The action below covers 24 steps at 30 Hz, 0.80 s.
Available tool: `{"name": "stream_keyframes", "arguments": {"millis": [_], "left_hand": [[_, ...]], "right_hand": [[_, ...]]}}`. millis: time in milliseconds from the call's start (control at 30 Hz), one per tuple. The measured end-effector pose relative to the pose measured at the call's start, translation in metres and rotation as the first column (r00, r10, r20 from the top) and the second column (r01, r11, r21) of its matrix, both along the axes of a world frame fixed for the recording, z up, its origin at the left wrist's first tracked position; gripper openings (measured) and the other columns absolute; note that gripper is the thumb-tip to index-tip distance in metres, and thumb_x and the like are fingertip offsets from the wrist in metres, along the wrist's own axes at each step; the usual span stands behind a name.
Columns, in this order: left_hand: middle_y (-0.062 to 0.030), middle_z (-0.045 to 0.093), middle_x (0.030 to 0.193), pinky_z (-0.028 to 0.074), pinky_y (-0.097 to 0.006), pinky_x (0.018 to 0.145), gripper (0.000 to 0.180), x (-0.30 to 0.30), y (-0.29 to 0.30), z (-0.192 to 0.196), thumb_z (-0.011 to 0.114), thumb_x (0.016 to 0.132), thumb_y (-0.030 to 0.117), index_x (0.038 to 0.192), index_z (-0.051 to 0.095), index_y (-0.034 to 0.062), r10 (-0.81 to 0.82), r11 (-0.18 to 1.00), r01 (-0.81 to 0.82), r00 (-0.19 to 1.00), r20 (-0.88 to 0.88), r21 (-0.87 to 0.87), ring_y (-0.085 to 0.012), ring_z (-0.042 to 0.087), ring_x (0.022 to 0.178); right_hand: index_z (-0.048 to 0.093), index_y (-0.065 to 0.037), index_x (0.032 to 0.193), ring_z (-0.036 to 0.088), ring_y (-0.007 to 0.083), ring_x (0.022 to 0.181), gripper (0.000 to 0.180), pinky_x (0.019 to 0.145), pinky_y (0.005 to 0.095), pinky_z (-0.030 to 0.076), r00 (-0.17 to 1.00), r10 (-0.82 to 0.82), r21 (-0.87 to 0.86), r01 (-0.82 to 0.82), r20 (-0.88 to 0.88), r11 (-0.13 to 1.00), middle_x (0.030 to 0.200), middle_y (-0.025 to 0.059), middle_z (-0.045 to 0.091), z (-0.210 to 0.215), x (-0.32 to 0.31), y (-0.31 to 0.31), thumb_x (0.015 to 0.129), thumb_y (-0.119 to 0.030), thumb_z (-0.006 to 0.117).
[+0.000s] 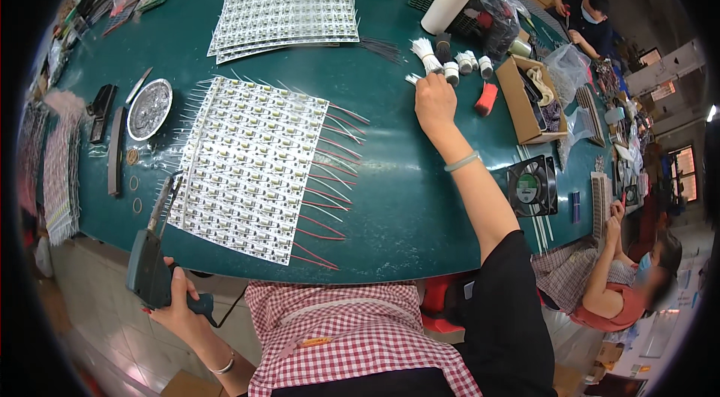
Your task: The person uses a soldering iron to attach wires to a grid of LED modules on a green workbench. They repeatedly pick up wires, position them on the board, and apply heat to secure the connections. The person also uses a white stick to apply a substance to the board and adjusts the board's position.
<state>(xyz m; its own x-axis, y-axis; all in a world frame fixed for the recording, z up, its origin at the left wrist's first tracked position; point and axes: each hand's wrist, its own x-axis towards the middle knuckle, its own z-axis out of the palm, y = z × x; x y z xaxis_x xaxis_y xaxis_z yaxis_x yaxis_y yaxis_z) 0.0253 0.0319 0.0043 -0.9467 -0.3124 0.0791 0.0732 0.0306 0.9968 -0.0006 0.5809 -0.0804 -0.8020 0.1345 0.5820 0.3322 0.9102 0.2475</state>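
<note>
Green tabletop (405,224): circuit panel (247,166) lies between left grip (178,310), clasping soldering gun (148,271), and right grip (436,104), closure unclear.

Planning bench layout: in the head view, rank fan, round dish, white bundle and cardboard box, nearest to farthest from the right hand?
From the right hand:
1. White bundle: right at the fingertips.
2. Cardboard box: to the hand's right.
3. Fan: right, closer to the wearer.
4. Round dish: far left, beyond the white boards.
</note>
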Motion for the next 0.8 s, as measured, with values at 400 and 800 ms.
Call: {"name": "stream_keyframes", "arguments": {"millis": [400,800], "left_hand": [[-0.0163,0.07,0.109,0.039,-0.022,0.046,0.035,0.005,0.001,0.0,0.069,0.085,-0.008,0.12,0.062,-0.0089,-0.03,0.999,0.031,0.999,-0.027,0.016,-0.0091,0.053,0.057],[-0.0159,0.07,0.107,0.041,-0.023,0.045,0.041,0.025,-0.002,0.002,0.071,0.082,-0.01,0.122,0.062,-0.007,-0.039,0.996,0.04,0.999,-0.008,0.078,-0.0115,0.058,0.057]], "right_hand": [[0.058,-0.007,0.097,0.062,0.0319,0.089,0.006,0.076,0.0437,0.049,0.978,0.126,-0.242,-0.164,-0.166,0.956,0.092,0.0111,0.062,0.029,0.011,-0.01,0.093,-0.007,0.063],[0.071,-0.001,0.087,0.066,0.035,0.094,0.016,0.077,0.0423,0.057,0.776,0.384,-0.246,-0.298,0.499,0.922,0.091,0.0172,0.064,0.115,0.044,-0.09,0.075,0.007,0.065]]}}
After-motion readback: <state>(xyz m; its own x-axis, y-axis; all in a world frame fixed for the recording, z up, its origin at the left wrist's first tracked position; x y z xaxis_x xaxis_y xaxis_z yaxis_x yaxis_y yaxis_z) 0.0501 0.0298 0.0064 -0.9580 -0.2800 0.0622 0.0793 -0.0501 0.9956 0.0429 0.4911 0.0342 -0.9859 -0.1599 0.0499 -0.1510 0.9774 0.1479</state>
